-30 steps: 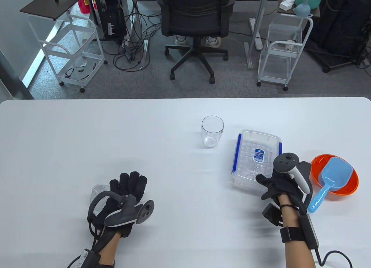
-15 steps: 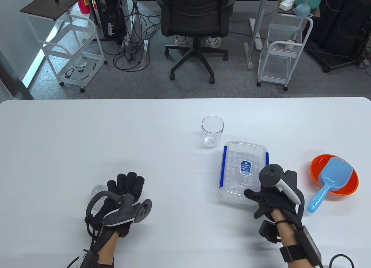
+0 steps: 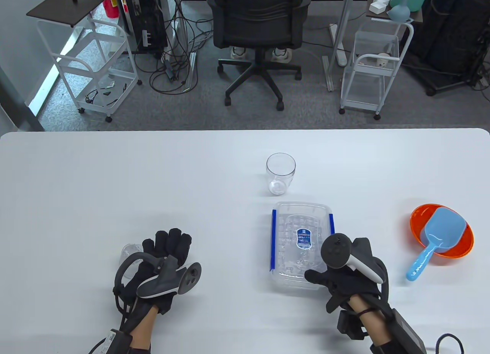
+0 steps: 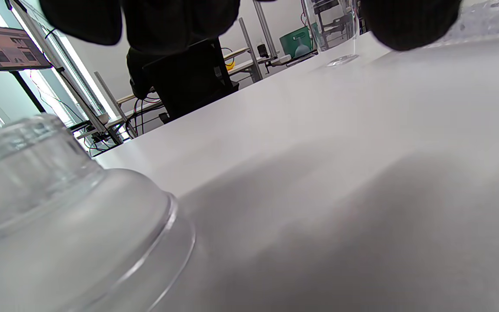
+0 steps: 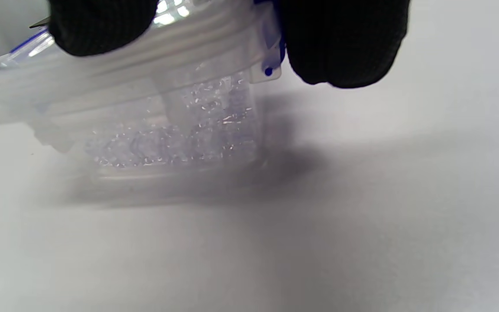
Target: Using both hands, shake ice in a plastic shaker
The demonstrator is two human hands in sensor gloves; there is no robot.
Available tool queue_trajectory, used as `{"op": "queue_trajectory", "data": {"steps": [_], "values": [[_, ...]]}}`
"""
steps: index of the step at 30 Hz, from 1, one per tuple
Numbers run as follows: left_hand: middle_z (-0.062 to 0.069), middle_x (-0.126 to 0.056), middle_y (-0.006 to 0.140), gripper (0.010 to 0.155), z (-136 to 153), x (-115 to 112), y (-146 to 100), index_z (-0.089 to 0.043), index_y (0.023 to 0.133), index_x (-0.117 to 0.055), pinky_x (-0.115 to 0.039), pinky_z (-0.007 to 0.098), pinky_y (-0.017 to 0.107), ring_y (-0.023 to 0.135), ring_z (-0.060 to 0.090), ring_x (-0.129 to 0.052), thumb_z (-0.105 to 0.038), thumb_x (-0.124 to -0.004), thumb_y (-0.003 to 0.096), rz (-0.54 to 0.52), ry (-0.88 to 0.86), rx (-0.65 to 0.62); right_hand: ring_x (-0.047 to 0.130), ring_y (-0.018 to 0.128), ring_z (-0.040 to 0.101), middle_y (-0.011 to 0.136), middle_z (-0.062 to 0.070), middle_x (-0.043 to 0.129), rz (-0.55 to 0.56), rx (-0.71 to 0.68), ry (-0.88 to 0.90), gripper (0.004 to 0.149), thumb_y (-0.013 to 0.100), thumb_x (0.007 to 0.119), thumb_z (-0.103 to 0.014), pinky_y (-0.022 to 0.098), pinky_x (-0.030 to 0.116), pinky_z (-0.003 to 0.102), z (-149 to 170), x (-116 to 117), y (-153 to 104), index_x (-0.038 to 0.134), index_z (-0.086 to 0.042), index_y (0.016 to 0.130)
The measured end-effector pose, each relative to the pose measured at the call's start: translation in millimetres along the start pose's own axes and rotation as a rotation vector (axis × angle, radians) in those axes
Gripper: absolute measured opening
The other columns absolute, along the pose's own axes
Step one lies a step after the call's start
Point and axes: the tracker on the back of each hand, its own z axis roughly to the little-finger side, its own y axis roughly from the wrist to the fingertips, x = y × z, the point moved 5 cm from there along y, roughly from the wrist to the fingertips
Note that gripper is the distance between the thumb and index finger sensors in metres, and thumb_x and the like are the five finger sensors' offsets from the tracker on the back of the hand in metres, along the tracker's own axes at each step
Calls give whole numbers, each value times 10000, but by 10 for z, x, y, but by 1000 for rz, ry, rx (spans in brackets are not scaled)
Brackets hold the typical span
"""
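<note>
A clear lidded ice box [image 3: 300,243] with blue clips lies on the white table, right of centre, with ice showing through its wall in the right wrist view [image 5: 167,121]. My right hand [image 3: 325,271] grips its near right corner, fingers [image 5: 345,43] over the lid edge. The clear shaker cup [image 3: 280,173] stands upright and open at mid-table, also seen in the left wrist view [image 4: 334,30]. The clear domed shaker lid [image 3: 128,252] sits by my left hand [image 3: 168,239], which lies open and flat on the table beside it. The lid fills the left wrist view's lower left [image 4: 59,216].
An orange bowl [image 3: 457,246] with a blue scoop [image 3: 436,239] in it sits at the right side of the table. The table's far edge [image 3: 245,131] faces an office chair [image 3: 260,32] and white carts on the floor.
My right hand has dragged the ice box left and toward me, away from the orange bowl. My left hand has stayed almost still by the lid.
</note>
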Motion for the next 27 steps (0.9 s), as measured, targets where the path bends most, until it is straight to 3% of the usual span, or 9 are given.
{"op": "queue_trajectory", "data": {"steps": [27], "values": [[277,-275,1208,913,-24,0,17,-64,1102,-121,-517,691,725,1093,543,-482,-592,-621,551,12,19,-10,825,736,534,889,491,513,-109,-117,-102,921,545,598,-497,515,788,550,-450,345,-285,152,187,970]]}}
